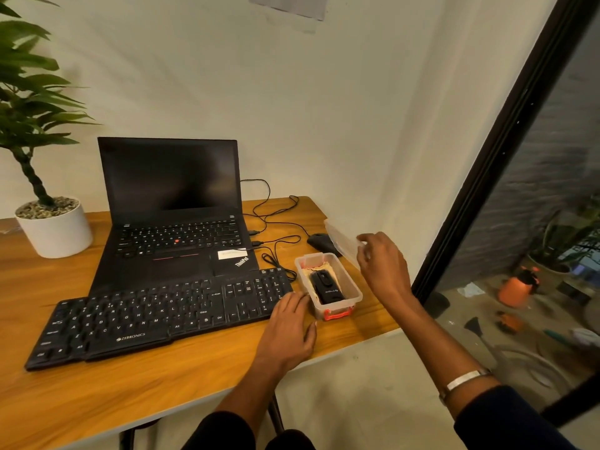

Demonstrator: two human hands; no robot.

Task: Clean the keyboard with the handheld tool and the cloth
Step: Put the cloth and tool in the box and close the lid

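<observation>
A black Zebronics keyboard (156,315) lies at the front of the wooden desk (162,381). To its right stands a clear plastic box (352,289) with red clips, its top off. Inside lie a black handheld tool (326,285) and a pale cloth (313,266) beneath it. My left hand (289,329) rests on the desk against the box's near left corner, holding nothing. My right hand (381,261) is raised to the right of the box and holds the clear lid (342,240) tilted in the air.
An open black laptop (172,216) with a dark screen stands behind the keyboard. A black mouse (319,242) and loose cables (276,222) lie at the back right. A potted plant (53,227) stands at the left. The desk edge falls away right of the box.
</observation>
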